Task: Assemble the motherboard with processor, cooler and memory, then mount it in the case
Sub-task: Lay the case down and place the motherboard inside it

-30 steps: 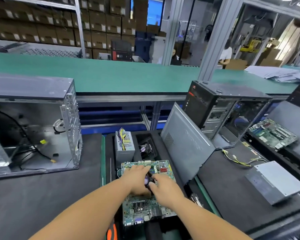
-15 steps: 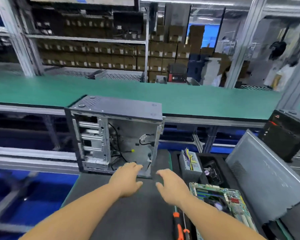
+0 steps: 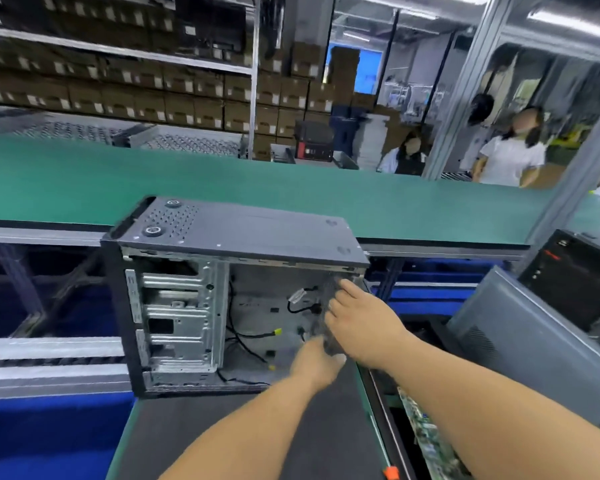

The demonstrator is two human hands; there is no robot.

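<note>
Hands at centre frame: I am gripping the open case (image 3: pixel 243 289) at its rear edge, my right hand (image 3: pixel 364 323) high, my left hand (image 3: pixel 314 363) low and too blurred to read. Motherboard (image 3: pixel 426 434) is lying at lower right, beside a screwdriver's orange handle (image 3: pixel 391 473).

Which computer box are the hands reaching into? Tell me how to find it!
Find the long green belt running across the room. Right in front of it, on the dark mat, stands the open case with a dark grey top, silver metal racks on its left and loose cables inside. Unlike the black tower far right, both hands are at its right edge.
</note>
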